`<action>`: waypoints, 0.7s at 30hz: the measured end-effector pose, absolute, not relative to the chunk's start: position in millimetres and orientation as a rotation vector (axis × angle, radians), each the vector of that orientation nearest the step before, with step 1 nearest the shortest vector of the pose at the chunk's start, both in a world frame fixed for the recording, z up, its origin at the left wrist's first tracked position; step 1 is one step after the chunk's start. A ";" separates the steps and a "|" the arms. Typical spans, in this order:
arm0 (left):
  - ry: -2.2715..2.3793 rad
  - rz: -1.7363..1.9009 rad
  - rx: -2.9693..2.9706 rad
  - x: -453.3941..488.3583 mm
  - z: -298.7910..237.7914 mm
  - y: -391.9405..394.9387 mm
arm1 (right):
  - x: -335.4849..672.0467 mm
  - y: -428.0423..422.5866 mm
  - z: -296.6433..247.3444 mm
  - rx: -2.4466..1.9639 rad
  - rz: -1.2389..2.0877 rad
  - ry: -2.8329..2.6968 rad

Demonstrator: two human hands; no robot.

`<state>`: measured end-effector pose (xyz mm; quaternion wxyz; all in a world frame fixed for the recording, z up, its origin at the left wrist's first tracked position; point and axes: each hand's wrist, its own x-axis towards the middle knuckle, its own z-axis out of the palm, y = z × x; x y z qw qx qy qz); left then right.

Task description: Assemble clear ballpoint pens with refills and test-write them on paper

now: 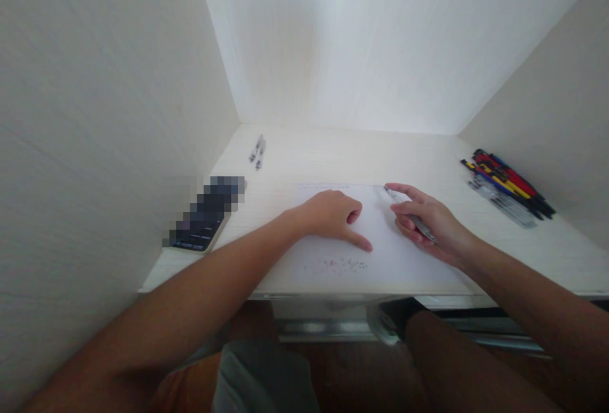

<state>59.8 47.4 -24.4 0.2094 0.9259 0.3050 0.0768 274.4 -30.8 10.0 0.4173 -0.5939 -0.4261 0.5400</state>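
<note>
My right hand (428, 213) is closed around a slim clear-and-grey pen (423, 229). The pen slants across the upper right part of a white sheet of paper (390, 267), its front end near the top edge. My left hand (333, 213) rests on the middle of the same sheet, fingers curled inward in a loose fist and thumb stretched out along the paper. Nothing shows in that hand. A faint line of writing runs along the sheet's top edge, partly hidden behind my left hand. Small dark and reddish marks speckle the lower part.
On the right lies a bundle of several red, yellow, blue and black pens (511, 178), with clear pens (504, 203) beside it. A phone (204, 226), partly pixelated, lies at the left. Two small clear pens (257, 151) sit farther back. Walls enclose the white desk (361, 153).
</note>
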 end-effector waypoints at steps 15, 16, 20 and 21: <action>0.849 0.198 2.563 58.9 -25.3 48.4 | 269.9 2.6 5.9 -1.412 1.467 -1.181; 0.861 0.194 2.566 59.1 -25.2 48.2 | 270.0 2.4 4.8 -1.398 1.472 -1.180; 0.862 0.211 2.585 59.3 -21.9 46.4 | 270.2 4.2 -1.7 -1.365 1.407 -1.138; 0.854 0.221 2.583 59.2 -20.5 45.8 | 270.2 4.9 -4.5 -1.362 1.369 -1.121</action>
